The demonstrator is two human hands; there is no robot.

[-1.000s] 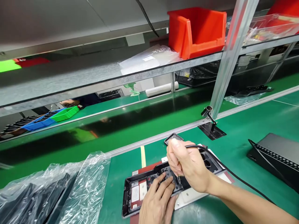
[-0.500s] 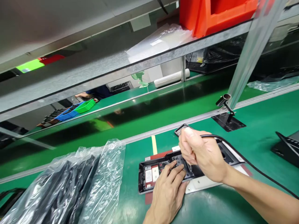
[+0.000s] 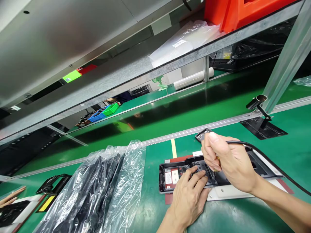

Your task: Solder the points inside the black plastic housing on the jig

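A long black plastic housing (image 3: pixel 161 181) lies in a white and dark red fixture (image 3: pixel 228 192) on the green bench. My left hand (image 3: pixel 187 197) rests on the housing's middle with its fingers stretched out over a black inner part. Just right of it, my right hand (image 3: pixel 229 163) is closed in an upright grip around a corded electric screwdriver. Most of the screwdriver is hidden by the fist; its black cable (image 3: pixel 259 147) leaves over the wrist. The thin bit (image 3: pixel 214 174) points down into the housing. Behind the right hand stands a small black tray (image 3: pixel 203 134) of tiny screws.
Plastic-wrapped black parts (image 3: pixel 97 184) lie to the left. At the far left edge, what looks like another person's fingers (image 3: pixel 11 196) are near another fixture. A tube holder (image 3: pixel 257 102) stands at back right. A metal shelf (image 3: pixel 116 87) crosses above, carrying a red bin (image 3: pixel 233 16).
The camera view has turned left, so the bench appears shifted right. Both hands keep about the same places on the housing, with the screwdriver still in my right fist.
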